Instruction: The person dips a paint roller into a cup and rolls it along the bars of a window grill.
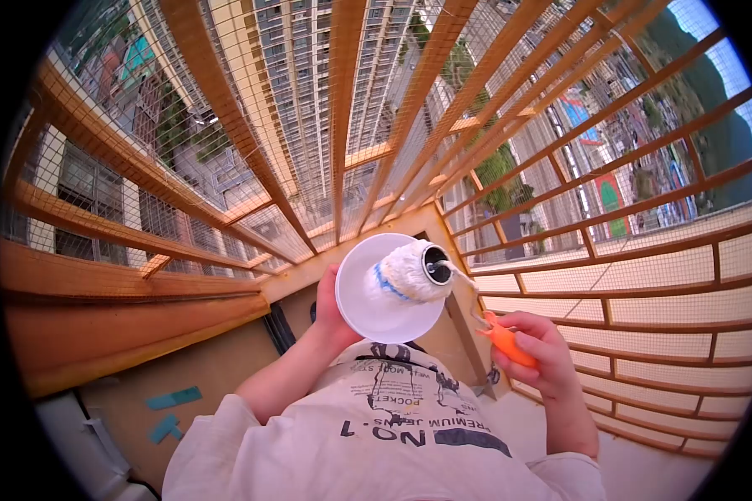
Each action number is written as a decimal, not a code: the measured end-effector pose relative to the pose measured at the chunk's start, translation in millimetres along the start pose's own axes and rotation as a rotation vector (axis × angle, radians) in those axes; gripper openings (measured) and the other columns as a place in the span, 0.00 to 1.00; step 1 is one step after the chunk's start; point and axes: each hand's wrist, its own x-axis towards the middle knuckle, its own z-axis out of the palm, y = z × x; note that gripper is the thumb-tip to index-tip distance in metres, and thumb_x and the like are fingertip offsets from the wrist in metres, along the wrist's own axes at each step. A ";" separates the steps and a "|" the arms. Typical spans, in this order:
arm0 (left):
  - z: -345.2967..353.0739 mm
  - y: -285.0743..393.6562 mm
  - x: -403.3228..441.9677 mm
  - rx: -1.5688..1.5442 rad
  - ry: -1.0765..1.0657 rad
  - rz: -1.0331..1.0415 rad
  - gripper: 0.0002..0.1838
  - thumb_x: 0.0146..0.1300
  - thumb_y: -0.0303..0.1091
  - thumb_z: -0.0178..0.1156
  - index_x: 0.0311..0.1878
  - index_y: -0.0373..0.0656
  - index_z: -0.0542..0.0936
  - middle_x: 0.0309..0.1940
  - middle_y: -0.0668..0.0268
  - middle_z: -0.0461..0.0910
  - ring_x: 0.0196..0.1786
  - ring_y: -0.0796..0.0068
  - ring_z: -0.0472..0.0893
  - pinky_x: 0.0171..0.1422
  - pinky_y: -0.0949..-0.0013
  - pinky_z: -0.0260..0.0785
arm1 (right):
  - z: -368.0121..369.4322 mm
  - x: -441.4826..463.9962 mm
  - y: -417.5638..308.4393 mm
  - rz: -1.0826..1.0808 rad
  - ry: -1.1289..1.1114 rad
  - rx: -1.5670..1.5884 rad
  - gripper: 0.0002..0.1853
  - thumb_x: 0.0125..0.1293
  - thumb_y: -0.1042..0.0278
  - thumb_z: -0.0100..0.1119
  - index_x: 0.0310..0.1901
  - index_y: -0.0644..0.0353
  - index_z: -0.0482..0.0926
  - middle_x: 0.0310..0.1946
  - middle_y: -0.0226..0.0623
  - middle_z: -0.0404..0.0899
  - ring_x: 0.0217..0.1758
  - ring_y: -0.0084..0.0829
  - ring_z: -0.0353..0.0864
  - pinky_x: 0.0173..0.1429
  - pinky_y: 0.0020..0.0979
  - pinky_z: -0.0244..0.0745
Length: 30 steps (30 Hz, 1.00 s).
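Note:
My left hand (332,311) is closed on the rim side of a white round tub (356,288), holding it up in front of my chest. A paint roller with a white fluffy sleeve (403,273) marked by a blue stripe stands tilted in the tub, its dark open end facing up and right. From that end a thin bent rod runs to an orange handle (510,344). My right hand (536,351) is wrapped round this handle, to the right of the tub. The inside bottom of the tub is partly hidden by the roller.
Orange-brown window bars (340,125) with wire mesh surround the front and right. A wide wooden ledge (125,321) lies at left. Teal tape pieces (173,398) stick to the board at lower left. Tall buildings (297,83) show outside.

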 end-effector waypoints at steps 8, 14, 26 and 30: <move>1.3 -0.3 4.7 -0.113 0.032 -0.018 0.34 0.76 0.58 0.38 0.76 0.47 0.65 0.75 0.56 0.66 0.76 0.49 0.67 0.80 0.42 0.57 | -32.1 8.3 33.9 -0.038 -0.066 0.174 0.20 0.71 0.66 0.61 0.61 0.66 0.77 0.39 0.61 0.82 0.12 0.14 0.59 0.16 0.14 0.54; -13.1 -3.4 7.4 0.134 0.063 -0.010 0.34 0.76 0.58 0.37 0.76 0.48 0.65 0.75 0.57 0.66 0.76 0.49 0.66 0.80 0.42 0.57 | -37.4 -2.3 21.3 -0.065 -0.044 0.062 0.21 0.73 0.69 0.57 0.63 0.70 0.75 0.34 0.49 0.81 0.13 0.13 0.58 0.20 0.16 0.54; 8.3 -14.9 19.4 0.514 0.167 0.181 0.38 0.66 0.55 0.62 0.74 0.51 0.64 0.71 0.62 0.69 0.71 0.57 0.72 0.76 0.48 0.65 | -51.2 -19.5 -12.3 -0.212 0.092 0.061 0.21 0.69 0.69 0.61 0.61 0.69 0.77 0.37 0.53 0.83 0.17 0.18 0.65 0.17 0.16 0.55; -7.9 -4.8 31.9 0.468 0.268 0.175 0.34 0.66 0.64 0.55 0.69 0.55 0.71 0.64 0.63 0.78 0.68 0.51 0.75 0.70 0.34 0.64 | -40.9 4.4 -20.9 -0.405 0.064 -0.032 0.21 0.71 0.67 0.61 0.63 0.66 0.76 0.36 0.50 0.83 0.17 0.18 0.64 0.20 0.18 0.57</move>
